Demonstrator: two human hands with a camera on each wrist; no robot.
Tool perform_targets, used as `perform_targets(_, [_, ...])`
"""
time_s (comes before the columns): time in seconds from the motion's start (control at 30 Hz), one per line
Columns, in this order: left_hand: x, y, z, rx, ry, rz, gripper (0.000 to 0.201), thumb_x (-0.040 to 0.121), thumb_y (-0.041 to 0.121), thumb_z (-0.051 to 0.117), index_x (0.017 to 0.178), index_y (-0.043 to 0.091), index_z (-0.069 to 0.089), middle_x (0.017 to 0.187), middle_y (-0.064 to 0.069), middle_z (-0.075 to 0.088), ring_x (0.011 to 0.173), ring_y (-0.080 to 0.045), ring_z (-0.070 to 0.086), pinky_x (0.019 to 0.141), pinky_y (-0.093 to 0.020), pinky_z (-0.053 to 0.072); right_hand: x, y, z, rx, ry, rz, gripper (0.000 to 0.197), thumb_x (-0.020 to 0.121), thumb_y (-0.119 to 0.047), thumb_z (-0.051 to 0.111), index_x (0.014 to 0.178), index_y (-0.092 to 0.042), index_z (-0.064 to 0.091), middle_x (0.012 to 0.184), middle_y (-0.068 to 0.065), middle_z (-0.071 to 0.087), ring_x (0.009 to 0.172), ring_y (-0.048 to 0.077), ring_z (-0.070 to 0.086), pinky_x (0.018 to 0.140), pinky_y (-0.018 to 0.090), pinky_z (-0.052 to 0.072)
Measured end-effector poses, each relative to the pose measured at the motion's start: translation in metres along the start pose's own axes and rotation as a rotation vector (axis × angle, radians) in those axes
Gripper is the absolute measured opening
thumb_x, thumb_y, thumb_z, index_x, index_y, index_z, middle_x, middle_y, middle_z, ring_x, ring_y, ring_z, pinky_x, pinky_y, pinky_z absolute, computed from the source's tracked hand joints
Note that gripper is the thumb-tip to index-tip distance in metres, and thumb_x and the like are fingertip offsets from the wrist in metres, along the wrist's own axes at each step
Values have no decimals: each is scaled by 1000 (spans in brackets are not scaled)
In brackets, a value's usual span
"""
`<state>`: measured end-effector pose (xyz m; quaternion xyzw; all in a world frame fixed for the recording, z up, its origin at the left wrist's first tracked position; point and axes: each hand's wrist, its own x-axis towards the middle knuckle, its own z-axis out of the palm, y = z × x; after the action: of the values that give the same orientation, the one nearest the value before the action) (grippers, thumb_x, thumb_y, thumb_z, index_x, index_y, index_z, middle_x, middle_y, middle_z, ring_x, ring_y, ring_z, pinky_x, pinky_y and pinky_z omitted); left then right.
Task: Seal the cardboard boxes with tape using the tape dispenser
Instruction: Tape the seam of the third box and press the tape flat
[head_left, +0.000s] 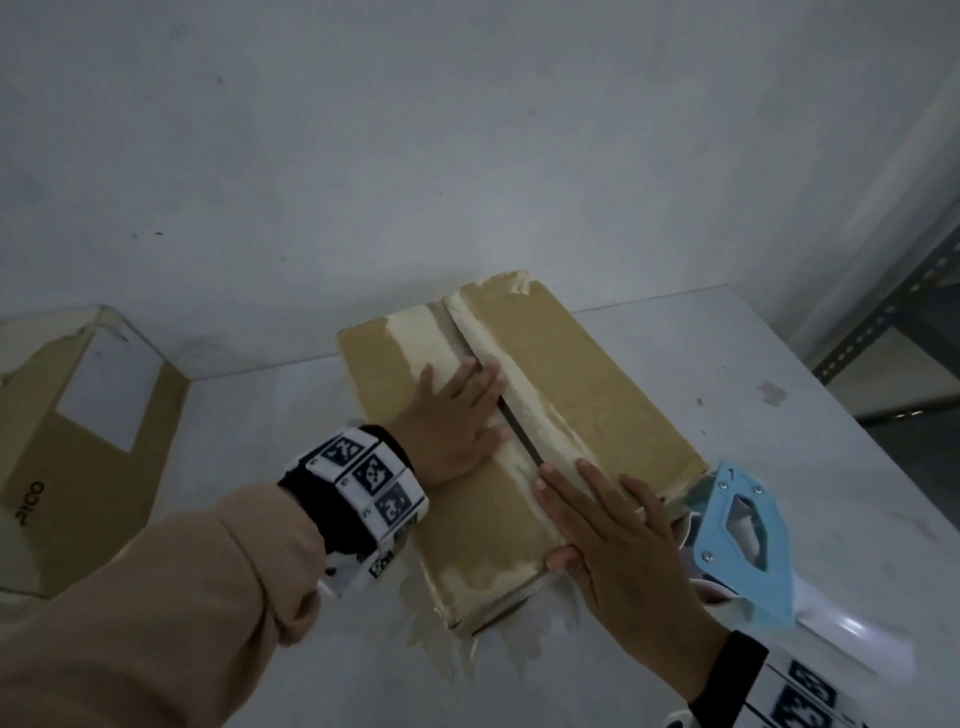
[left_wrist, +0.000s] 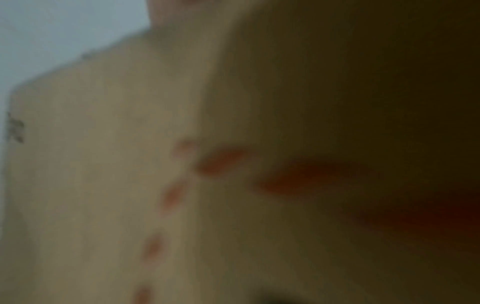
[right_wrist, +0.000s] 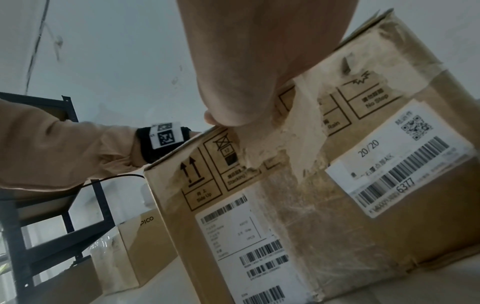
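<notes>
A brown cardboard box (head_left: 582, 374) stands on the white table, its two top flaps meeting at a dark centre seam (head_left: 511, 415) edged with old torn tape. My left hand (head_left: 457, 415) lies flat on the left flap, fingers straight and touching the seam. My right hand (head_left: 613, 535) lies flat on the near part of the right flap. A light blue tape dispenser (head_left: 743, 540) lies on the table just right of the box's near corner, with neither hand on it. The right wrist view shows the box's labelled side (right_wrist: 311, 185) and my palm (right_wrist: 259, 61) over its top edge. The left wrist view is a blur of cardboard (left_wrist: 91, 164).
A second cardboard box (head_left: 88, 431) marked PICO stands at the left, also in the right wrist view as PICO box (right_wrist: 135, 257). A metal shelf frame (head_left: 893, 312) stands beyond the table's right edge (head_left: 831, 384). Torn tape scraps (head_left: 441, 639) lie before the box. A grey wall is behind.
</notes>
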<state>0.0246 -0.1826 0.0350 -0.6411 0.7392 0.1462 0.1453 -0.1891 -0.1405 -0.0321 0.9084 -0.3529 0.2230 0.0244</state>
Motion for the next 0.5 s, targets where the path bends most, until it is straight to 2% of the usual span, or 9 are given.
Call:
perform_targets(0.13, [-28, 20, 18, 13, 13, 92, 58, 99, 41, 9, 149, 16, -5, 157, 1, -13, 144, -16, -12, 116, -45, -5, 3, -6, 6, 0, 36, 42, 55, 98, -46, 15, 125, -18, 54, 130, -2, 56, 124, 23, 41, 98, 43, 30])
perform_targets(0.17, [-35, 25, 23, 21, 85, 129, 61, 97, 44, 5, 149, 13, 5, 158, -2, -3, 146, -18, -1, 116, -45, 3, 5, -9, 7, 3, 46, 56, 56, 99, -45, 14, 123, -17, 57, 129, -1, 58, 123, 23, 41, 97, 43, 30])
perform_targets(0.23, [-47, 33, 32, 51, 204, 160, 67, 94, 41, 6, 140, 4, 36, 150, -10, 32, 138, -24, 32, 111, -43, 25, 9, -15, 8, 12, 68, 70, 54, 100, -40, 14, 123, -15, 56, 127, 0, 60, 122, 24, 42, 96, 43, 30])
perform_targets(0.33, [-59, 38, 45, 16, 286, 111, 58, 91, 33, 22, 128, 1, 53, 137, -14, 50, 128, -23, 48, 105, -35, 35, 14, -22, 7, 25, 51, 106, 51, 100, -38, 13, 124, -13, 49, 127, 5, 60, 121, 24, 41, 96, 42, 29])
perform_targets(0.37, [-64, 42, 46, -21, 305, 78, 59, 89, 34, 21, 127, 2, 54, 135, -13, 52, 127, -23, 49, 104, -35, 38, 16, -23, 6, 36, 34, 124, 53, 100, -40, 12, 123, -11, 51, 127, 7, 60, 121, 23, 41, 96, 42, 29])
perform_targets(0.4, [-67, 47, 44, -76, 292, 56, 67, 87, 38, 14, 132, 2, 48, 141, -13, 45, 133, -22, 42, 109, -34, 32, 18, -22, 5, 52, 8, 133, 57, 99, -42, 12, 121, -10, 53, 126, 8, 60, 120, 23, 41, 95, 41, 29])
perform_targets(0.43, [-66, 49, 45, -116, 270, 38, 76, 84, 43, 3, 141, 4, 34, 151, -11, 29, 141, -19, 27, 115, -32, 19, 19, -20, 4, 64, -18, 133, 59, 99, -44, 12, 118, -9, 56, 125, 8, 60, 119, 22, 42, 95, 40, 29])
perform_targets(0.47, [-62, 47, 46, -139, 239, 4, 81, 80, 46, -6, 147, 9, 21, 156, -6, 14, 145, -14, 12, 117, -31, 8, 21, -18, 2, 67, -44, 126, 61, 99, -46, 12, 115, -10, 59, 125, 8, 61, 118, 22, 45, 94, 40, 29])
perform_targets(0.5, [-59, 46, 40, -164, 221, -27, 80, 79, 46, -9, 148, 12, 14, 158, -1, 6, 145, -11, 4, 116, -33, 3, 23, -17, 0, 68, -74, 119, 63, 98, -47, 12, 112, -11, 62, 123, 7, 62, 117, 23, 50, 93, 39, 29])
